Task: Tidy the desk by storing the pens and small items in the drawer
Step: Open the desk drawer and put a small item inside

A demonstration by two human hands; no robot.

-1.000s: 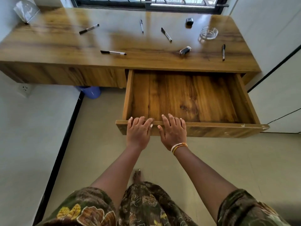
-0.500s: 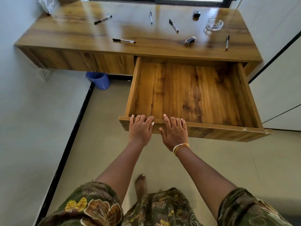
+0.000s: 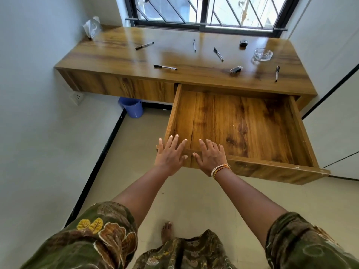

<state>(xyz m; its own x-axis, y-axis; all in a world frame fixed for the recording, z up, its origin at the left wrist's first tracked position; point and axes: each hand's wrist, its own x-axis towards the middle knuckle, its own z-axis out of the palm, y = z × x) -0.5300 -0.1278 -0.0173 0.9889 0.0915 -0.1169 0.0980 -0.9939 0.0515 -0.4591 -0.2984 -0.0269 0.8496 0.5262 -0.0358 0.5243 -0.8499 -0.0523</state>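
The wooden drawer (image 3: pixel 272 167) hangs pulled far out of the desk (image 3: pixel 116 61), and nothing lies inside it. My left hand (image 3: pixel 170 155) and my right hand (image 3: pixel 210 155) hover flat over its front left rim, fingers spread, holding nothing. On the desk top lie several black pens: one at the back left (image 3: pixel 144 45), one nearer the front (image 3: pixel 165 67), one at the back middle (image 3: pixel 194 45), one slanted (image 3: pixel 218 54), and one at the right (image 3: pixel 277 73). A small black and silver item (image 3: pixel 236 69) and a small dark item (image 3: pixel 243 43) rest there too.
A glass ashtray (image 3: pixel 262 54) stands at the desk's back right, a clear plastic bag (image 3: pixel 92 27) in the back left corner. A blue bin (image 3: pixel 132 107) sits on the floor under the desk. Walls close both sides; a barred window is behind.
Both hands have lifted off the drawer's front rim and their fingers have spread. The drawer slid out further, and the view has pulled back and tilted up.
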